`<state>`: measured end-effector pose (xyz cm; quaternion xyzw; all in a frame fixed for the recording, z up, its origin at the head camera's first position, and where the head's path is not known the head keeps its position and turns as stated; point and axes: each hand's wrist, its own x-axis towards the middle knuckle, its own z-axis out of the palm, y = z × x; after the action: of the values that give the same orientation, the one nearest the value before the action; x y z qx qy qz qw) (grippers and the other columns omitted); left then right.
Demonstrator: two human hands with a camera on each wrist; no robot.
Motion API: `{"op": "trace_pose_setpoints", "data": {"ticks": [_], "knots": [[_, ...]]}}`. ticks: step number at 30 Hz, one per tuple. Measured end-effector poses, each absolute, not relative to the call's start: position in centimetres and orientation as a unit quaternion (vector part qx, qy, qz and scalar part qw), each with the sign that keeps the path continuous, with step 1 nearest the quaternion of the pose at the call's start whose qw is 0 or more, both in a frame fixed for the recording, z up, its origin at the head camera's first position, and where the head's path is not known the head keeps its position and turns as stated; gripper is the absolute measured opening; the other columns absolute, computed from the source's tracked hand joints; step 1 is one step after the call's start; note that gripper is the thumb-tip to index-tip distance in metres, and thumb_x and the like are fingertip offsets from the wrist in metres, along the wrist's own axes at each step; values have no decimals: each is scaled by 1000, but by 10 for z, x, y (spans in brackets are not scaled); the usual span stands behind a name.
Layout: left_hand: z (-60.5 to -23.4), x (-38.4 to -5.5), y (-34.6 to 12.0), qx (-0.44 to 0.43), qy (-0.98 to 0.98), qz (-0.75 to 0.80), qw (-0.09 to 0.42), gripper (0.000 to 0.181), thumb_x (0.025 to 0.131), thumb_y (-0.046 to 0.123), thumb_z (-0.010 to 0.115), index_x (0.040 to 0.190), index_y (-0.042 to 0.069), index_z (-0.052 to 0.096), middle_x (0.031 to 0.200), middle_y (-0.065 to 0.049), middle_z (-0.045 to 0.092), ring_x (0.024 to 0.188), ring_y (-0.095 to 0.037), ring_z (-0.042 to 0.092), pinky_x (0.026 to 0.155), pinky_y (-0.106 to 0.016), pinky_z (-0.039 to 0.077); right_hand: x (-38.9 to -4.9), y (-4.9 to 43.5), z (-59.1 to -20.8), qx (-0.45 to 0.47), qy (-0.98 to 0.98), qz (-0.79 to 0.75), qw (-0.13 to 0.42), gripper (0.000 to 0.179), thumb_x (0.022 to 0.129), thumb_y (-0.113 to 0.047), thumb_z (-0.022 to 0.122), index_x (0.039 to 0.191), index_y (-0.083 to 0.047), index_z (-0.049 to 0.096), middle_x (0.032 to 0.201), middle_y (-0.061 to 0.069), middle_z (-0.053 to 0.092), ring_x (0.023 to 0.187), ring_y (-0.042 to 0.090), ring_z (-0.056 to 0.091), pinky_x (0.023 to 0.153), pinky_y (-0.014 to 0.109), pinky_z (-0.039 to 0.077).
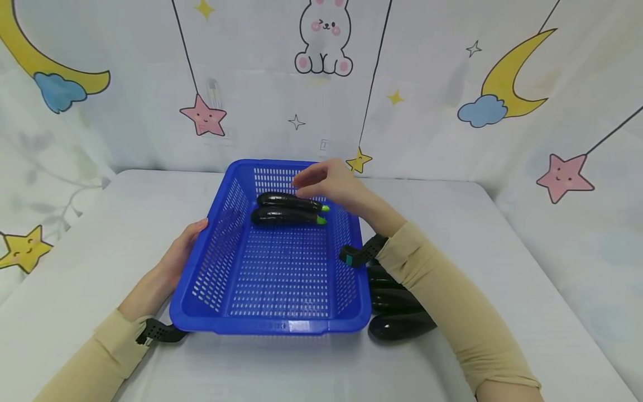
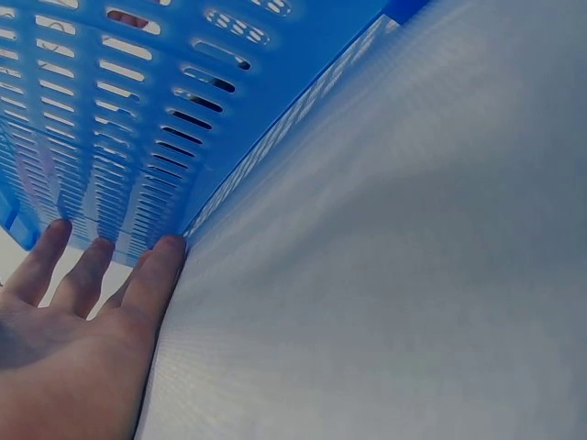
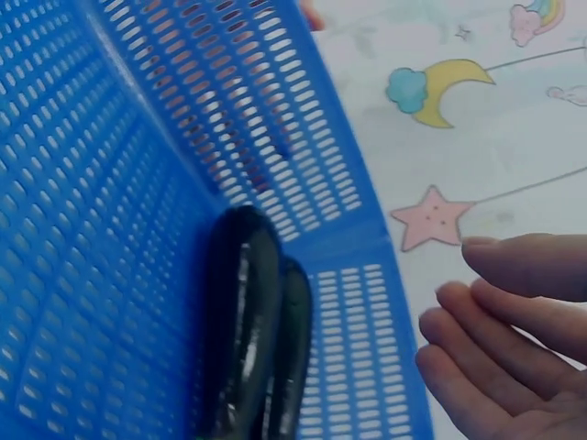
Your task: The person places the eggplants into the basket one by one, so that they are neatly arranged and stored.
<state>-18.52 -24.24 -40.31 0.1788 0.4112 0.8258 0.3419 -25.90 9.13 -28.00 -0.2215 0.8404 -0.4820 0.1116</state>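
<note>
Here, inside the basket (image 1: 261,325) lie two eggplants (image 1: 283,216), likely firm, slippery, best gripped mid-body; my relaxed right hand (image 1: 332,181) hovers empty nearby, my straight-fingered left hand (image 1: 180,251) touches the basket's side.

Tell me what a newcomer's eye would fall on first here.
The bright blue basket in the middle of the head view would likely catch the eye first, with two glossy eggplants lying side by side toward its far end. The left hand touches its left side, while the right hand, holding nothing, hovers near its far end. More eggplants lie to its right, partly hidden by the right sleeve.
</note>
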Motion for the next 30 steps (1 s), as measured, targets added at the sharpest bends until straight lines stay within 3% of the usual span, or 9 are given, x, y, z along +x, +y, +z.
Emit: {"op": "trace_pose_setpoints", "data": {"ticks": [6,15,22,30], "knots": [[-405,-185,-243,182,410,827,339,54,109,40,16,130,16,59,112,-5,71,94,-13,70,78,-28,56,-254,106,-272,-226,840,-485,92,29,89,-15,76,117,-8,72,116,9,72,109,17,67,103,39,47],[-405,-186,-244,173,438,818,331,48,108,44,25,133,19,56,114,-3,70,97,-13,69,80,-29,56,-236,131,-269,-242,844,-473,80,31,90,-16,76,119,-9,71,118,9,72,111,19,67,103,42,48],[-406,-187,-245,172,442,817,329,48,108,45,25,134,19,55,115,-3,69,97,-13,68,80,-29,56,-225,153,-271,-243,835,-484,95,35,91,-18,75,123,-8,69,123,9,70,119,27,63,104,45,47],[-408,-187,-245,171,451,814,324,46,107,46,27,137,21,53,117,-3,67,99,-13,67,82,-30,55,-212,175,-275,-221,837,-491,96,37,91,-24,75,126,-13,68,126,5,69,121,23,61,103,48,47]]}}
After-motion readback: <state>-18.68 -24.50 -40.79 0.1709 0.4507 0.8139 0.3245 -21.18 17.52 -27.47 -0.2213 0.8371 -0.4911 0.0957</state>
